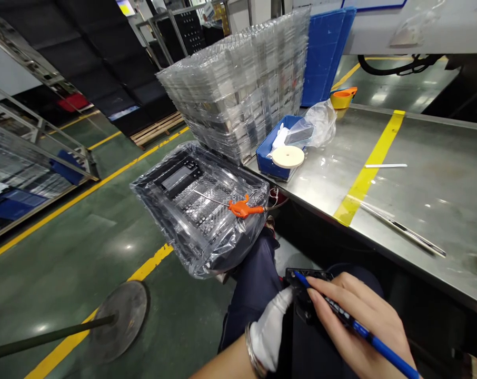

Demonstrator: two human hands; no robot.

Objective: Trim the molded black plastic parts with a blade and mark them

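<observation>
My left hand (270,327), in a white glove with a metal bracelet at the wrist, grips a small black plastic part (306,295) over my lap. My right hand (360,321), bare, holds a blue pen-like tool (365,333) whose tip rests on the top of that black part. Both hands sit low in the view, below the front edge of the steel table (420,210).
A plastic-wrapped black tray (199,205) with an orange air gun (242,209) lies left of my knee. A tall stack of clear trays (242,89), a blue bin (270,163) holding a white disc (288,156), and yellow tape (370,163) are on the table.
</observation>
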